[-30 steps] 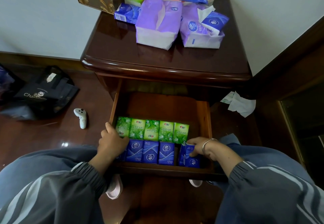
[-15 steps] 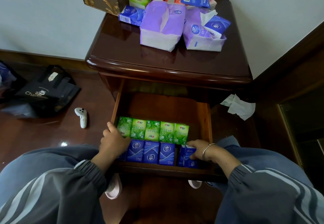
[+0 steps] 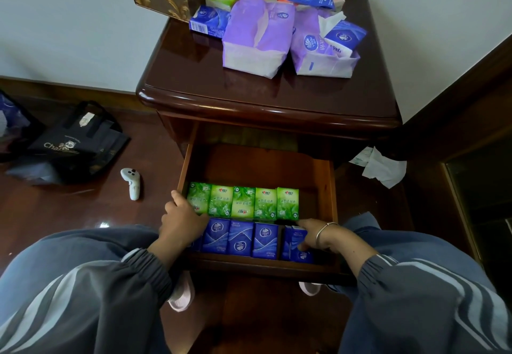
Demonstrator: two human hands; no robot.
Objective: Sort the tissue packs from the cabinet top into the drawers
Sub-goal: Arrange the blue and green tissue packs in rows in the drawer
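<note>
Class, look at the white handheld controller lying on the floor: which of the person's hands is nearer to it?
Left. The left hand sits at the drawer's left edge, just right of the white controller. The right hand is at the drawer's far right, on a blue tissue pack.

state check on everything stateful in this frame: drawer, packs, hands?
drawer: pulled open, back half bare
green tissue packs: five in a row, lying flat in the drawer
blue tissue packs: front row, rightmost one tilted, not seated
left hand: resting on the left end of the rows
right hand: gripping the rightmost blue pack
purple tissue packs: on the cabinet top, unsorted; right one torn open
</note>
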